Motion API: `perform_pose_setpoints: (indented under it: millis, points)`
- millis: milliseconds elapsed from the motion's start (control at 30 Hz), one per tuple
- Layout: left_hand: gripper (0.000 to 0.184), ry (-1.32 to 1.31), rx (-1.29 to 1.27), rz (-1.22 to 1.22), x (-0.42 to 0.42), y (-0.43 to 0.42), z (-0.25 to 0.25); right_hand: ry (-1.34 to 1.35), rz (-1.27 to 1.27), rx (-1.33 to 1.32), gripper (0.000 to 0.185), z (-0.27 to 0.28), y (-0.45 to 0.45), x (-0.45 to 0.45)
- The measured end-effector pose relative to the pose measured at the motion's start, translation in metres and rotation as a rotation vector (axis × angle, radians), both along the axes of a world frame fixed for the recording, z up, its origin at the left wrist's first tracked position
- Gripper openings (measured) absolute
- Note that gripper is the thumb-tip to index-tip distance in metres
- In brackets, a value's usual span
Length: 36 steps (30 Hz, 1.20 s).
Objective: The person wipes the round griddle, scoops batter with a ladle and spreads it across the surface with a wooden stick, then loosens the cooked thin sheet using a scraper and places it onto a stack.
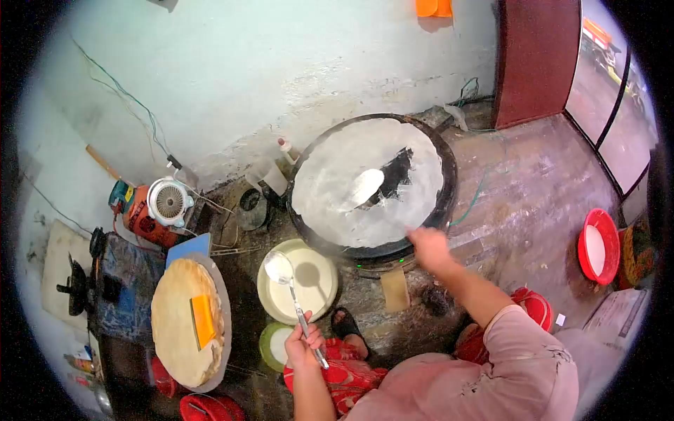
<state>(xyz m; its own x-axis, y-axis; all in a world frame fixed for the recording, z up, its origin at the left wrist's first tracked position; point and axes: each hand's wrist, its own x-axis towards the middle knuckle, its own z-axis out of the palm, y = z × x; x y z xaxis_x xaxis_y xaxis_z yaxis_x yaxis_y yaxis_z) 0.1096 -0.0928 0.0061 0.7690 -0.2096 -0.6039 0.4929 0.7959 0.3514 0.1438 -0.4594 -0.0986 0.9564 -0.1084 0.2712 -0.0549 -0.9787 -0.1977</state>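
Observation:
A large round black griddle (450, 168) carries a layer of white batter (333, 175) with a dark bare patch near its middle. My right hand (430, 247) is closed at the griddle's front edge, around a handle too blurred to make out; a white rounded shape (367, 186) lies by the bare patch. My left hand (304, 345) grips the handle of a metal ladle (279, 268), whose batter-coated bowl is over the left side of a basin of white batter (309, 281).
At the left, a stack of flatbreads (175, 316) bears an orange scraper (203, 321). A small fan (169, 201) stands behind it. A green bowl (270, 344) is beside my left hand. At the far right sits a red basin (609, 270).

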Motion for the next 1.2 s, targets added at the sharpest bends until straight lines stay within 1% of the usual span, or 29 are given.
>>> perform_pose_setpoints:
  millis: [33,67,100,167,233,267,333,400,433,467,533,600,633,667,733,767,800,900,967,1000,1067,1100,1133,1167,1200]
  points:
    - [0.034,0.001,0.001,-0.001,0.001,0.002,-0.002,0.036,-0.155,-0.021,0.041,0.017,-0.012,0.001]
    - [0.033,-0.014,-0.056,-0.027,0.001,0.006,-0.007,-0.016,-0.226,-0.062,0.043,0.003,-0.032,0.012]
    - [0.032,-0.029,-0.113,-0.058,0.001,0.008,-0.009,-0.014,-0.278,-0.05,0.043,0.013,-0.04,0.017]
    - [0.032,-0.02,-0.109,-0.054,0.002,0.008,-0.01,-0.016,-0.338,-0.039,0.043,0.02,-0.042,0.023]
    - [0.03,0.015,-0.055,-0.015,0.003,0.001,-0.003,-0.016,-0.41,0.35,0.044,0.013,-0.03,0.026]
    - [0.03,0.013,-0.054,-0.019,0.004,0.001,-0.004,-0.175,-0.335,0.374,0.045,0.005,-0.016,0.017]
    - [0.03,0.002,-0.051,-0.027,0.004,0.001,-0.006,-0.036,-0.132,0.155,0.045,0.024,-0.007,0.0]
    - [0.031,-0.006,-0.043,-0.031,0.001,0.0,-0.006,-0.016,-0.256,0.0,0.045,0.009,-0.035,0.005]
    - [0.031,0.007,-0.041,-0.028,0.001,-0.001,-0.006,-0.061,-0.318,0.022,0.045,0.015,-0.049,0.009]
    - [0.031,0.02,-0.04,-0.027,0.002,-0.001,-0.005,-0.048,-0.364,0.019,0.044,0.021,-0.06,0.012]
    - [0.032,0.028,-0.06,-0.036,0.003,-0.002,-0.003,-0.015,-0.432,0.146,0.041,0.035,-0.061,0.011]
    - [0.032,0.039,-0.082,-0.042,0.002,-0.005,-0.001,-0.101,-0.478,0.32,0.039,0.02,-0.045,0.005]
    - [0.032,0.021,-0.062,-0.029,0.003,-0.007,0.0,0.005,-0.495,0.284,0.039,0.025,-0.03,-0.001]
    - [0.033,0.001,-0.041,-0.016,0.003,-0.008,0.0,0.002,-0.496,0.285,0.039,0.025,-0.026,-0.007]
    - [0.034,-0.009,-0.051,-0.012,0.003,-0.008,-0.003,0.002,-0.243,0.096,0.045,0.022,-0.021,-0.015]
    - [0.033,-0.008,-0.046,-0.022,0.003,-0.008,-0.003,-0.016,-0.293,0.041,0.046,0.013,-0.035,-0.011]
    - [0.033,-0.009,-0.043,-0.031,0.003,-0.008,-0.002,-0.031,-0.371,0.013,0.045,0.019,-0.047,-0.008]
    - [0.033,0.036,-0.003,0.001,0.003,-0.012,0.001,0.033,-0.465,0.061,0.043,0.039,-0.069,-0.007]
    - [0.033,0.021,-0.026,0.002,0.003,-0.013,0.001,0.107,-0.591,0.327,0.042,0.053,-0.067,-0.013]
    - [0.033,0.009,-0.043,0.009,0.003,-0.012,0.001,0.106,-0.592,0.326,0.042,0.047,-0.068,-0.015]
    - [0.034,-0.006,-0.056,-0.004,0.004,-0.013,0.001,0.022,-0.379,0.583,0.041,0.02,-0.079,-0.02]
    - [0.034,-0.023,-0.023,-0.005,0.005,-0.012,-0.002,0.023,-0.379,0.583,0.041,0.007,-0.095,-0.013]
    - [0.035,-0.039,0.011,-0.007,0.004,-0.011,-0.004,-0.068,-0.398,0.6,0.039,-0.006,-0.117,-0.002]
    - [0.035,-0.038,0.011,0.002,0.001,-0.018,0.005,-0.158,-0.418,0.618,0.037,-0.01,-0.132,0.006]
    - [0.035,-0.037,0.017,-0.001,0.001,-0.018,0.004,-0.156,-0.421,0.622,0.037,-0.001,-0.141,0.01]
